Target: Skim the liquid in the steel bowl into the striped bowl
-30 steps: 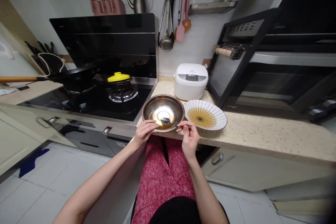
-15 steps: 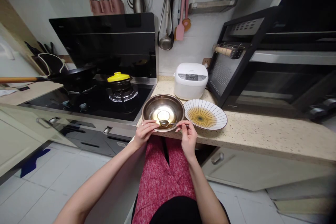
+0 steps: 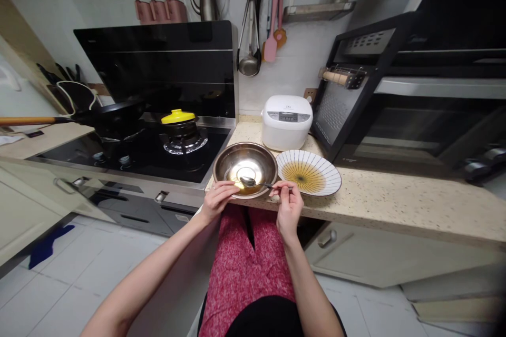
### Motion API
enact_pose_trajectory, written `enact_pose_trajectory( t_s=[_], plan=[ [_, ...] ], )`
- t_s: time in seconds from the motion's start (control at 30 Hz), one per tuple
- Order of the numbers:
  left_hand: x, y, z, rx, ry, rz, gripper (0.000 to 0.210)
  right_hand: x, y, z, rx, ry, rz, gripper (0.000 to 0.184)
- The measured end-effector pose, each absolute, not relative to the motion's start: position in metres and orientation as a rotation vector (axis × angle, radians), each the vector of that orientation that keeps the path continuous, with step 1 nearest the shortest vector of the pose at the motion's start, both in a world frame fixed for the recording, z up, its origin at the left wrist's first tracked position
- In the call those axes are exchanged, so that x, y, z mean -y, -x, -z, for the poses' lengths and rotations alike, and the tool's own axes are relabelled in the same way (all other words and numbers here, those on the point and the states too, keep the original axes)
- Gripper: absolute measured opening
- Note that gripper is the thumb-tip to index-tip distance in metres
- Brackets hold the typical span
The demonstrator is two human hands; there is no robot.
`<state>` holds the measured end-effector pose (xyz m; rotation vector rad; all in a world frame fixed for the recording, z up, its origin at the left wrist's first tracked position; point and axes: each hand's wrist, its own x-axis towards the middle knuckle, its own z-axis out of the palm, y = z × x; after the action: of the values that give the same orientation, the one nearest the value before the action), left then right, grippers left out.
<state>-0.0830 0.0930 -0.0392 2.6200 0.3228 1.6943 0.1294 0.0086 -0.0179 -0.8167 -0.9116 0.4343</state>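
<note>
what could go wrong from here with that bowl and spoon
The metal bowl sits near the counter edge, so a pull from the left hand might tip it. The spoon in the right hand might drip if lifted outward. The plate close by might get bumped.

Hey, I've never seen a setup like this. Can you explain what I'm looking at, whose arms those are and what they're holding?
There's no machine here, just a person with bare hands. A camera worn on their head looks forward and down, so you see roughly what they'd see.

The left hand has its fingers at the near rim of a metal bowl. The right hand holds a metal spoon, its head over the bowl's yellowish contents.

On the speckled countertop, a patterned plate sits right of the bowl, with a white rice cooker behind. To the left is a stove with a yellow-lidded pot.
</note>
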Motion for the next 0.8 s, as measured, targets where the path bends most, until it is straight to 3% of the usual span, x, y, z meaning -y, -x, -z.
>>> enact_pose_trajectory(
  t_s=[0.8],
  plan=[
    [-0.092,0.083,0.038,-0.348,-2.652,-1.681,0.026,-0.006,-0.153,-0.008,0.788,0.818,-0.218,0.024]
  ],
)
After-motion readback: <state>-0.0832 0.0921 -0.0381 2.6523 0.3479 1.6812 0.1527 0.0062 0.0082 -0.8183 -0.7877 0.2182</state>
